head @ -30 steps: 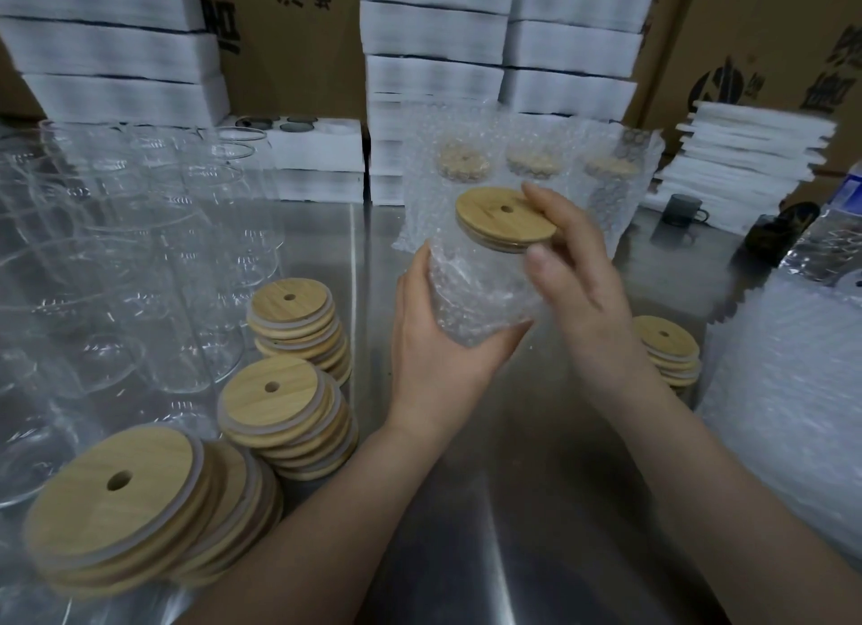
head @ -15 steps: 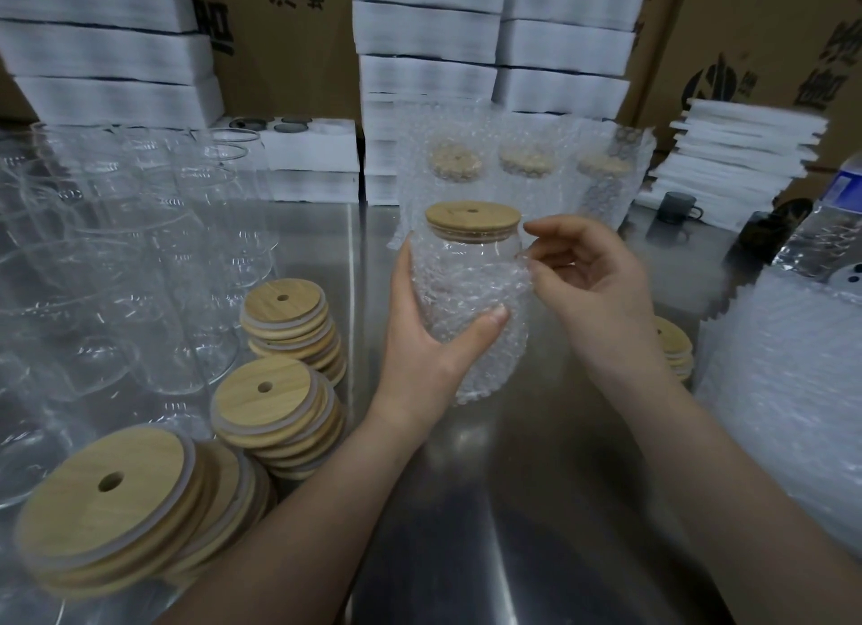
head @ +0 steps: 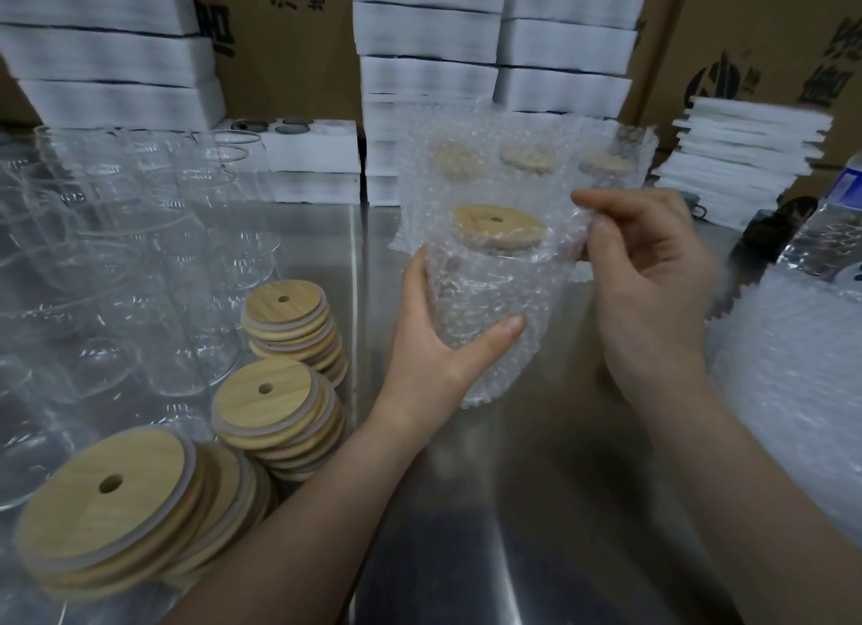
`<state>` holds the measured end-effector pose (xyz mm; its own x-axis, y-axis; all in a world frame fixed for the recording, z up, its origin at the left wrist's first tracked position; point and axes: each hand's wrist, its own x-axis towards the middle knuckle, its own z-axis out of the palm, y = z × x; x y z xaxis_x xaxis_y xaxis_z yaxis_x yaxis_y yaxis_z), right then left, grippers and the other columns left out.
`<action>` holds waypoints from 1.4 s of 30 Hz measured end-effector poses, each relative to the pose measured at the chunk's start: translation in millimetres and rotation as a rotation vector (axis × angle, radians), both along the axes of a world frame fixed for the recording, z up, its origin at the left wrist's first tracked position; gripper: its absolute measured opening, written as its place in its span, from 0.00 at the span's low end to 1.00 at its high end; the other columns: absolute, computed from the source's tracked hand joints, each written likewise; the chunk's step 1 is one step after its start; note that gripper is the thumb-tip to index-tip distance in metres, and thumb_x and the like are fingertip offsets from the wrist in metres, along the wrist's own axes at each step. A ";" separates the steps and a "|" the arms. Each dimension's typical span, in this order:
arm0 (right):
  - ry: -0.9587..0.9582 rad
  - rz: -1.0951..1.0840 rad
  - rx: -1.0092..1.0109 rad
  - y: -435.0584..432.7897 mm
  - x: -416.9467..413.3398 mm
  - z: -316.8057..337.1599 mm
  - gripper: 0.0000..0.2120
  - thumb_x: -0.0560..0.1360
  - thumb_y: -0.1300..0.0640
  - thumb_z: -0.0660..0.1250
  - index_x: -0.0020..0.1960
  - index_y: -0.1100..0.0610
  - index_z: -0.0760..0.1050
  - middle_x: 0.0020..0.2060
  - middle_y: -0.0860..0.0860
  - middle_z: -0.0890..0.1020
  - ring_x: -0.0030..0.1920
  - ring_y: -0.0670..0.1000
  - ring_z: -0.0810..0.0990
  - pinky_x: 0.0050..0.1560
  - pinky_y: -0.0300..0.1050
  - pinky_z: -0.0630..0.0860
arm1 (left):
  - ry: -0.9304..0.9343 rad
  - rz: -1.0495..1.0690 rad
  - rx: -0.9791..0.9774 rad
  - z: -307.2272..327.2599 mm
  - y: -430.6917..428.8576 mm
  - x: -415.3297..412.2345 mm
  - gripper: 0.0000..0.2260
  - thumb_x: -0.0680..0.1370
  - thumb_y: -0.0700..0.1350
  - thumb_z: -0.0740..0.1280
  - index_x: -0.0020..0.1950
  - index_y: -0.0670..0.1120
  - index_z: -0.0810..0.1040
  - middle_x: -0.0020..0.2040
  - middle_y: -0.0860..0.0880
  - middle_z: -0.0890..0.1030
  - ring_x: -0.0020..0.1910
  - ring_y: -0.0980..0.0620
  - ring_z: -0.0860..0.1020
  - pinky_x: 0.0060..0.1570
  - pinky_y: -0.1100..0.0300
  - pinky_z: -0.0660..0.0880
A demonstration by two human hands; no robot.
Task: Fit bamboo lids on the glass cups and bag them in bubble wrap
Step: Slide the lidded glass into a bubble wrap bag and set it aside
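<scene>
Three stacks of bamboo lids (head: 275, 405) sit at lower left, handy for the next cups. At centre your left hand (head: 434, 349) wraps around the bagged glass cup (head: 485, 298) to steady it. Just right, your right hand (head: 653, 293) pinches the mouth of the bubble wrap bag (head: 562, 237), holding it up past the fitted lid (head: 497, 228).

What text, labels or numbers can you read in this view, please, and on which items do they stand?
"沧": middle cardboard box, tilted.
"地址": same box, beside it.
Large black character at that box's left edge: cropped, unreadable.
Right cardboard box: logo and big characters, cropped, unreadable.
Bottle label: blurred.
</scene>
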<state>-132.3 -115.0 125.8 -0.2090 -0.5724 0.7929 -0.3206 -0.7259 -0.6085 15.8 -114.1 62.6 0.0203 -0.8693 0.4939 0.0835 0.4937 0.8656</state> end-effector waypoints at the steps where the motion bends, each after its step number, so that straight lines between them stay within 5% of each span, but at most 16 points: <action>1: -0.018 0.007 -0.005 0.9 -0.5 0.7 0.12 0.79 0.70 0.61 0.53 0.56 0.77 0.49 0.62 0.76 0.38 0.40 0.79 0.45 0.35 0.76 | 0.005 0.004 0.002 0.6 0.3 -0.3 0.38 0.67 0.53 0.76 0.72 0.47 0.64 0.64 0.54 0.76 0.64 0.55 0.76 0.60 0.58 0.75; 5: -0.077 0.054 -0.022 1.8 -1.4 1.0 0.10 0.78 0.70 0.62 0.50 0.55 0.74 0.48 0.66 0.77 0.40 0.45 0.80 0.46 0.42 0.80 | 0.024 0.038 0.013 6.3 2.0 -1.0 0.41 0.68 0.58 0.72 0.75 0.42 0.63 0.71 0.43 0.71 0.71 0.46 0.70 0.69 0.42 0.68; 8: -0.114 0.066 -0.018 -1.4 -0.6 -1.6 0.08 0.77 0.62 0.66 0.54 0.53 0.74 0.51 0.62 0.77 0.47 0.50 0.80 0.50 0.43 0.79 | 0.055 0.096 0.013 12.7 4.6 0.0 0.34 0.69 0.59 0.69 0.70 0.42 0.70 0.66 0.45 0.74 0.67 0.50 0.73 0.67 0.46 0.70; 11: -0.136 0.175 0.170 -8.8 -1.8 -5.3 0.19 0.78 0.58 0.65 0.68 0.48 0.70 0.63 0.54 0.76 0.61 0.49 0.78 0.61 0.47 0.76 | 0.097 0.115 0.008 18.2 6.3 0.1 0.23 0.72 0.56 0.68 0.63 0.47 0.76 0.60 0.46 0.78 0.61 0.51 0.77 0.64 0.45 0.73; 14: -0.219 0.401 0.444 -16.3 -1.3 -7.9 0.29 0.74 0.57 0.61 0.76 0.50 0.65 0.66 0.52 0.76 0.66 0.51 0.75 0.66 0.48 0.72 | 0.218 0.077 0.049 21.0 4.8 1.2 0.22 0.75 0.48 0.67 0.67 0.42 0.74 0.61 0.44 0.80 0.62 0.46 0.78 0.64 0.42 0.73; 17: -0.170 0.469 0.461 -14.6 0.6 -8.2 0.21 0.74 0.57 0.61 0.67 0.54 0.74 0.59 0.48 0.82 0.61 0.50 0.79 0.59 0.47 0.75 | 0.285 0.110 0.059 25.7 3.4 2.4 0.18 0.75 0.45 0.67 0.65 0.44 0.76 0.60 0.46 0.81 0.61 0.50 0.79 0.63 0.50 0.75; 20: -0.145 0.408 0.380 -11.6 0.7 -8.9 0.11 0.77 0.54 0.65 0.57 0.53 0.79 0.50 0.44 0.84 0.54 0.47 0.81 0.53 0.43 0.77 | 0.389 0.134 0.069 33.7 0.8 4.6 0.13 0.79 0.39 0.67 0.63 0.41 0.77 0.60 0.43 0.81 0.62 0.46 0.78 0.66 0.45 0.72; 23: -0.175 0.361 0.336 -9.6 -0.3 -7.1 0.13 0.74 0.51 0.70 0.55 0.57 0.80 0.45 0.46 0.83 0.48 0.45 0.80 0.48 0.39 0.76 | 0.382 0.150 0.054 41.1 -0.8 7.4 0.09 0.78 0.37 0.68 0.58 0.41 0.80 0.53 0.45 0.83 0.58 0.45 0.80 0.65 0.44 0.73; 26: -0.161 0.304 0.275 -9.2 -0.7 -7.2 0.03 0.73 0.53 0.72 0.46 0.48 0.83 0.41 0.44 0.84 0.42 0.44 0.80 0.46 0.39 0.76 | 0.373 0.160 0.033 47.9 0.7 9.2 0.08 0.76 0.37 0.70 0.54 0.42 0.82 0.51 0.45 0.84 0.56 0.45 0.82 0.62 0.47 0.76; 31: -0.191 0.266 0.199 -7.9 -2.6 -5.8 0.06 0.74 0.58 0.71 0.44 0.48 0.82 0.37 0.43 0.84 0.38 0.42 0.80 0.39 0.35 0.76 | 0.320 0.180 -0.039 57.1 0.1 12.1 0.06 0.74 0.35 0.72 0.45 0.45 0.82 0.41 0.53 0.84 0.43 0.57 0.80 0.47 0.65 0.76; 42: -0.296 0.270 0.223 -11.0 -0.4 -7.7 0.13 0.78 0.66 0.66 0.46 0.49 0.83 0.37 0.45 0.85 0.38 0.44 0.82 0.40 0.38 0.78 | 0.290 0.164 -0.049 56.1 -4.4 16.6 0.14 0.76 0.32 0.67 0.43 0.51 0.83 0.34 0.56 0.77 0.34 0.57 0.69 0.38 0.65 0.69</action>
<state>-132.7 -126.1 118.1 -0.2275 -0.7876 0.5727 0.0736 -0.6003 -0.7964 32.4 -118.5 118.7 0.3036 -0.8179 0.4887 0.2385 0.5618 0.7921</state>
